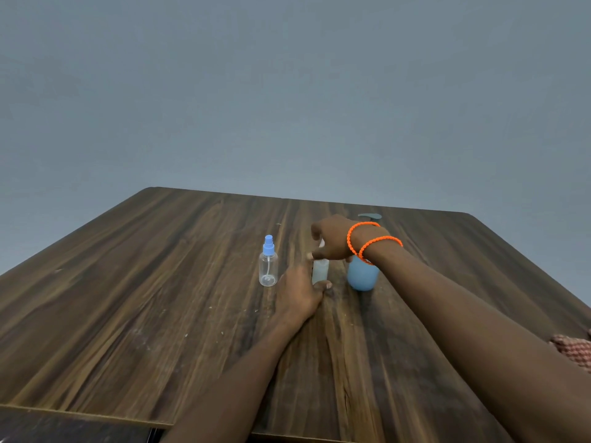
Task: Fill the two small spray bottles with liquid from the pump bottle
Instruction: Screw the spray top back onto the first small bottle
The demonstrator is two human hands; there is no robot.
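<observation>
A clear small spray bottle with a blue cap (268, 266) stands upright on the wooden table (160, 282), empty-looking. To its right stands a second small bottle (320, 270), frosted white. My left hand (300, 290) grips its lower body, thumb at its base. My right hand (334, 240), with orange bracelets at the wrist, is curled over that bottle's top and hides the cap. Behind my right wrist stands the blue pump bottle (363, 276); its dark pump head (370, 216) shows above the wrist.
The table's far edge runs just behind the pump bottle, against a plain grey wall. A patterned red cloth (574, 348) shows at the right edge. The near table edge lies at the bottom left.
</observation>
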